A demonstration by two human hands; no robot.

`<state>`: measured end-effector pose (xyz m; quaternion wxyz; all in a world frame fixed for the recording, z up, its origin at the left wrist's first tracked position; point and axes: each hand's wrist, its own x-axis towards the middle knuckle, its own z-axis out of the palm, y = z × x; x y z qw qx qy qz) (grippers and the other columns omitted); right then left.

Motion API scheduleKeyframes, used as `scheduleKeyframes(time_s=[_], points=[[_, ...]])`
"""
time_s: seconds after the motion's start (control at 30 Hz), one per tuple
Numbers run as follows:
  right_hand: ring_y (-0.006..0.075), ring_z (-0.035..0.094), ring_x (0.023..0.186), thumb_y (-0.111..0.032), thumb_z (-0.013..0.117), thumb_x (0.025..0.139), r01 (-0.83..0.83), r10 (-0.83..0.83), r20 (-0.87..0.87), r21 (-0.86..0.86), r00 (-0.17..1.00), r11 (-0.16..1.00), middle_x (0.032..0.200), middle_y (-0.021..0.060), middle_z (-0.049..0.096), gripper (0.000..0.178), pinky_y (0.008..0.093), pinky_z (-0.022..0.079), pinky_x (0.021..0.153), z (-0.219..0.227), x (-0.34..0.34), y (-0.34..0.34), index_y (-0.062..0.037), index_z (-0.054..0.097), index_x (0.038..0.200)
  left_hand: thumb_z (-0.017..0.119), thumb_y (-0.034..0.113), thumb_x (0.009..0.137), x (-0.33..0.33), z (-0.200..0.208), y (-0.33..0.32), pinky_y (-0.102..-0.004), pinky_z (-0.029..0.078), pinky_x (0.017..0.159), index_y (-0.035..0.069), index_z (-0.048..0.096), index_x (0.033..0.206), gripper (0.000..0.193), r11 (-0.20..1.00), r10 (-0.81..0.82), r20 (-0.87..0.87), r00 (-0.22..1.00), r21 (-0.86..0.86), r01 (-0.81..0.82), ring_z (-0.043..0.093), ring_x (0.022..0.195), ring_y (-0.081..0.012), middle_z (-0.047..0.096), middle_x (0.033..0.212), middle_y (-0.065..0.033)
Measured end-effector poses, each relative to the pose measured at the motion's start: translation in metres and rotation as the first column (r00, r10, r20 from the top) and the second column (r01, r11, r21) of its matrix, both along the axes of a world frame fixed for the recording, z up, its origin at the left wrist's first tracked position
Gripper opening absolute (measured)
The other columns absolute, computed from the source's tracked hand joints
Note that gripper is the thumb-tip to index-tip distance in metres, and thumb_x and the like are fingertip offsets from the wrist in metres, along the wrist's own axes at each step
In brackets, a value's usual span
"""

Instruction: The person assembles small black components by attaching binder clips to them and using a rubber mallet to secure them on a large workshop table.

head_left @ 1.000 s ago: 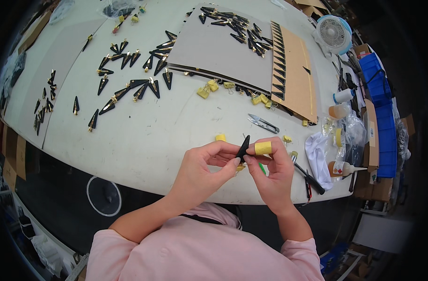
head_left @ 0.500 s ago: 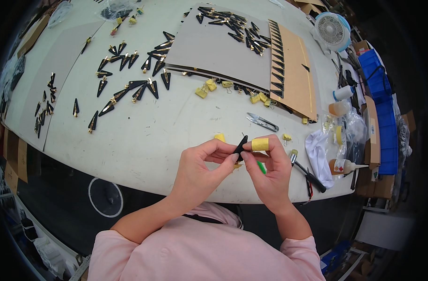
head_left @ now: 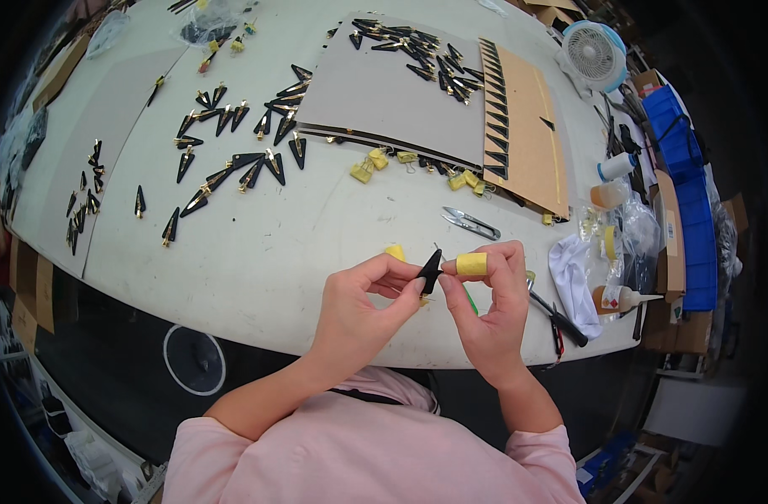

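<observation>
In front of me, my left hand (head_left: 363, 307) pinches a black, tapered hair clip (head_left: 431, 270) between thumb and fingers, its narrow end pointing up. My right hand (head_left: 489, 307) is closed at the clip's right edge, thumb and forefinger pressed to a small black bit there. Yellow tape (head_left: 471, 265) wraps a finger of the right hand. A slim green stick (head_left: 470, 301) shows beside the right thumb; whether it is held or lies on the table I cannot tell. More black clips with gold metal parts (head_left: 249, 172) lie scattered ahead to the left.
A grey board (head_left: 384, 101) bears a pile of clips. On its right, a brown cardboard sheet (head_left: 526, 143) has a row of clips along its edge. Thread snips (head_left: 470, 223), yellow binder clips (head_left: 363, 170), a white cloth (head_left: 573, 281), a glue bottle (head_left: 623, 298) and a fan (head_left: 594, 55) are around.
The hair clip has turned so more of its broad black face shows. My right fingertips have shifted slightly right along its edge, while the left hand keeps its hold.
</observation>
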<state>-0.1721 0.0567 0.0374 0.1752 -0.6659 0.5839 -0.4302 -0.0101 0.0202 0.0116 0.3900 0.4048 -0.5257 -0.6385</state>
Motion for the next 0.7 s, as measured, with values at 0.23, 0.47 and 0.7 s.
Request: scheduleKeyframes(time_s=[0.23, 0.47, 0.7], points=[[0.0147, 0.062, 0.085, 0.006, 0.066, 0.080, -0.076, 0.029, 0.280, 0.158, 0.960, 0.985, 0.094, 0.0079, 0.056, 0.019, 0.0248, 0.054, 0.071, 0.000, -0.003, -0.006, 0.0037, 0.058, 0.098, 0.066, 0.005, 0.084, 0.000, 0.003, 0.000, -0.0253, 0.052, 0.073, -0.003, 0.068, 0.096, 0.015, 1.000, -0.002, 0.011, 1.000, -0.011, 0.002, 0.067, 0.076, -0.0126, 0.070, 0.082, -0.0092], [0.0153, 0.064, 0.088, 0.008, 0.064, 0.082, -0.065, -0.011, 0.343, 0.209, 0.939, 0.976, 0.092, 0.0078, 0.057, 0.014, 0.0263, 0.057, 0.076, -0.004, -0.003, -0.004, 0.0036, 0.059, 0.094, 0.068, 0.005, 0.084, -0.001, 0.005, -0.001, -0.0231, 0.051, 0.074, -0.003, 0.067, 0.098, 0.016, 0.995, -0.081, 0.025, 0.996, 0.054, 0.079, 0.066, 0.078, -0.0104, 0.070, 0.086, -0.0063], [0.0152, 0.063, 0.091, 0.007, 0.065, 0.080, -0.155, 0.104, 0.266, 0.180, 0.958, 0.971, 0.103, 0.0090, 0.055, 0.016, 0.0274, 0.055, 0.080, -0.001, -0.012, -0.003, 0.0021, 0.064, 0.095, 0.068, 0.004, 0.083, -0.003, -0.004, 0.000, -0.0242, 0.052, 0.068, -0.005, 0.068, 0.097, 0.017, 0.999, -0.017, 0.009, 1.000, -0.034, 0.017, 0.068, 0.075, -0.0135, 0.071, 0.083, -0.0111]])
